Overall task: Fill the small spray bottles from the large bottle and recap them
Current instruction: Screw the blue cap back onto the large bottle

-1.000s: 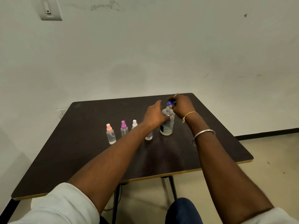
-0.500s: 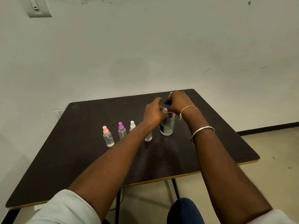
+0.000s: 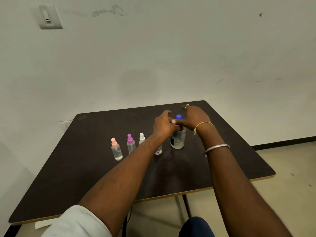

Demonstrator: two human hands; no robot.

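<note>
Wall plate: a switch plate [image 3: 49, 16] is seen on the wall, far off at 10 o'clock from the table [image 3: 71, 177].
Small spray bottles: a row is lined up at 9 o'clock from the large bottle. It runs from the pink-capped bottle [image 3: 116, 149] through the purple-capped bottle [image 3: 130, 144] to the white-capped bottle [image 3: 141, 138]. All three are capped and upright, and clear liquid is visible in the pink one.
Fourth bottle: a flower-labelled bottle [image 3: 158, 150] is largely hidden behind the left forearm, just beside the large bottle at 8 o'clock. Its top cannot be seen.
Left hand [image 3: 163, 125]: it is wrapped round the shoulder of the large bottle, which is steadied on the table.
Large bottle [image 3: 178, 139]: it is shown upright, right of table centre, with liquid inside.
Blue cap [image 3: 179, 116]: it is seated on the neck and not yet lifted off.
Right hand [image 3: 194, 118]: it is curled about the blue cap from 3 o'clock, thumb at the cap's base.
Step judged: the cap appears to be in the course of unscrewing, ahead of pouring.
Risk: the hidden bottle could be toppled by the left forearm crossing close over it. The large bottle could also be tipped or squeezed if the twist outruns the steadying grip, and liquid would be spilled once the cap is freed.
</note>
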